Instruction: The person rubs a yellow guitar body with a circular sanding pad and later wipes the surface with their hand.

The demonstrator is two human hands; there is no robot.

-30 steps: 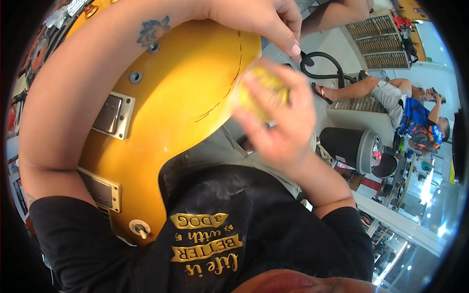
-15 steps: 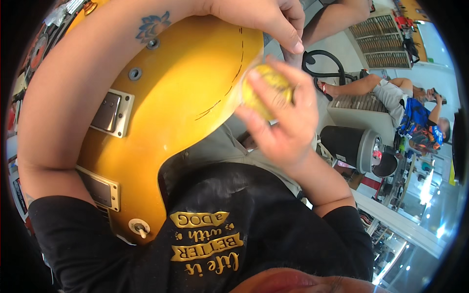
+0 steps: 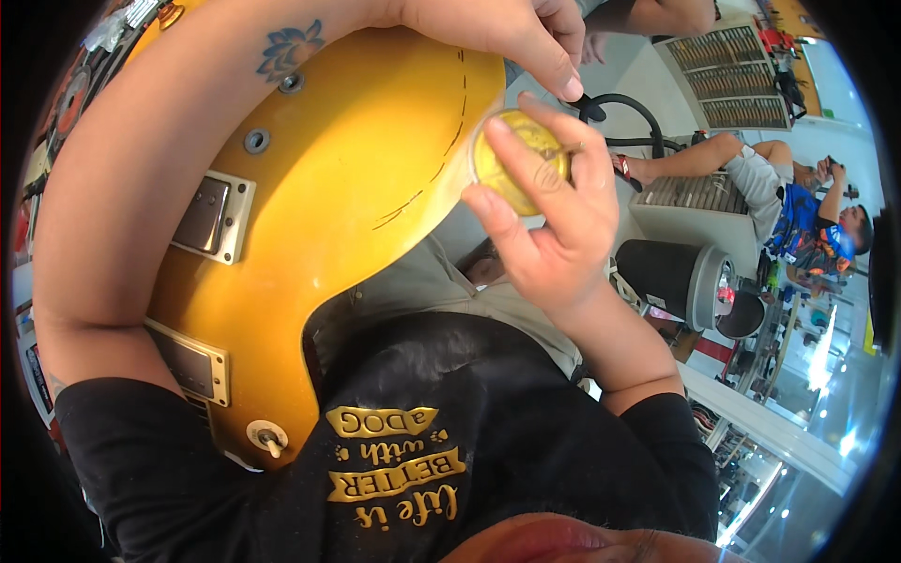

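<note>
A gold electric guitar body (image 3: 375, 141) lies across my lap, with a dashed black line drawn along its curved edge. My left forearm crosses over it. At the top, my left hand (image 3: 511, 28) has its fingers curled and its thumb bent toward them; what they hold, if anything, is hidden. In my right hand (image 3: 572, 235) is a round yellow disc (image 3: 511, 169) with a pale, clear-looking rim, gripped between thumb and fingers. The disc is right at the guitar's curved edge; whether it touches the wood I cannot tell.
Two metal-framed pickups (image 3: 216, 216) and a toggle switch (image 3: 269, 438) sit on the guitar. A black hose (image 3: 648, 117) curves beyond my hands. To the right are a dark cylindrical bin (image 3: 657, 277), a seated person (image 3: 798, 220) and drawer-like racks (image 3: 727, 75). Another person's arm (image 3: 666, 14) shows at the top.
My right hand and the yellow disc have shifted slightly right and look sharper, less smeared by motion. The other person's arm at the top has moved up. My left hand has hardly moved.
</note>
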